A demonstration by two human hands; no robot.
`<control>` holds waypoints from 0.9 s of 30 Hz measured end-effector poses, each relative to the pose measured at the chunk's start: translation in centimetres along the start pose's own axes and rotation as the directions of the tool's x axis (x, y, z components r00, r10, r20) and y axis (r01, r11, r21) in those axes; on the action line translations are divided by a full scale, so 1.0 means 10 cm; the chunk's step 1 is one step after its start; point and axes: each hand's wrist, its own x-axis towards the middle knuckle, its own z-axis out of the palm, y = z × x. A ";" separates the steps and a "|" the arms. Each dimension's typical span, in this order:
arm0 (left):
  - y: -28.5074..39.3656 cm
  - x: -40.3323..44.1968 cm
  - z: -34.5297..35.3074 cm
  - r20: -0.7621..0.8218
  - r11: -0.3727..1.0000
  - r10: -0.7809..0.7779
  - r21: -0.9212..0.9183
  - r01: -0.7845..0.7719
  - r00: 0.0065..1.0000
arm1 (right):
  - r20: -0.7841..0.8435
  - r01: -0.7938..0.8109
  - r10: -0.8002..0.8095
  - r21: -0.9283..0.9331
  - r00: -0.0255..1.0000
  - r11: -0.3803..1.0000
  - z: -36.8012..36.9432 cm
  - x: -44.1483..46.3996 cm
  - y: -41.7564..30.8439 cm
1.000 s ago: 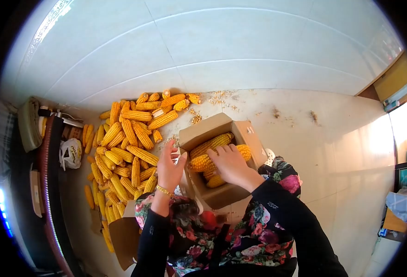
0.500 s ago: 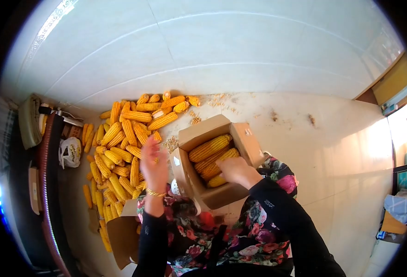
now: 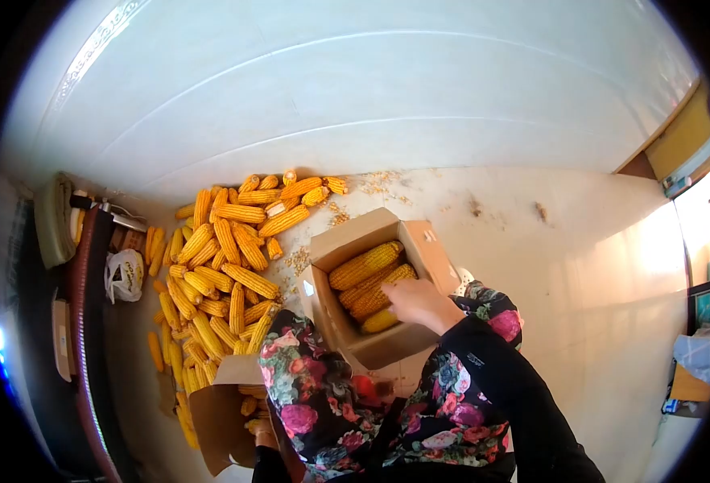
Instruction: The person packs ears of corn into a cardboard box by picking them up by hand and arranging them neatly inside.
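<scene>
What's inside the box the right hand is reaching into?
Yellow corn cobs lie in the cardboard box. The right hand covers part of them; whatever lies beneath the cobs cannot be seen.

The open top of a cardboard box (image 3: 355, 235) leaves room from above at its left — the right hand (image 3: 416, 304) fills the other side, and the walls bar any sideways entry. Bare floor (image 3: 588, 266) stretches wide to the right, while heaped corn cobs (image 3: 218, 282) crowd the left. The left knee (image 3: 303, 362) stands between the box and a second carton (image 3: 216, 414), its mouth partly taken up by the left hand (image 3: 263, 431).
</scene>
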 end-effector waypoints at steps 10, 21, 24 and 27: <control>-0.47 -0.02 0.18 0.219 0.968 0.207 0.093 -0.232 0.953 | 0.079 -0.067 0.070 -0.040 0.994 0.997 0.03 0.03 -0.03; -0.76 -0.02 0.28 -0.139 0.680 0.717 -0.074 -0.729 0.683 | 0.055 -0.021 0.022 -0.030 0.998 0.999 0.05 0.07 -0.05; -0.47 -0.35 0.02 0.092 0.850 0.507 0.111 -0.515 0.857 | 0.063 -0.017 0.020 -0.042 0.998 0.999 0.05 0.11 -0.08; -0.42 -0.28 0.09 0.216 0.711 0.538 0.403 -0.577 0.815 | 0.066 -0.002 0.005 -0.046 0.998 0.999 0.06 0.12 -0.08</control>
